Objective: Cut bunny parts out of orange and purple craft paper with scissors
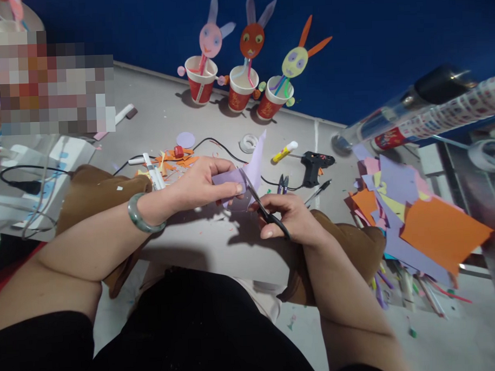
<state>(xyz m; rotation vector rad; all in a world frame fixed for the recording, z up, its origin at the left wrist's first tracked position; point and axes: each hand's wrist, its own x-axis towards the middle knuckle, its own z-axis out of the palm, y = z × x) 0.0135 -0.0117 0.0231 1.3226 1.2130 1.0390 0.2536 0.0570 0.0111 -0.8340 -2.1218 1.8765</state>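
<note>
My left hand [215,181] pinches a piece of light purple paper [255,161], whose pointed end sticks up and away from me. In my right hand [287,214] are black-handled scissors [267,212], my thumb and fingers around the handles. Their blades lie across the purple paper, close to my left fingertips. Beyond my left hand, a purple paper disc [186,139] and orange paper scraps [177,158] lie on the table, with a small red object [178,151] on the scraps.
Three red paper cups [201,89] with paper rabbit heads stand at the back. A black glue gun [314,167], a yellow glue stick [285,151] and a tape roll [249,143] lie beyond my hands. Coloured paper sheets [444,230] are piled at right; a power strip [56,170] is left.
</note>
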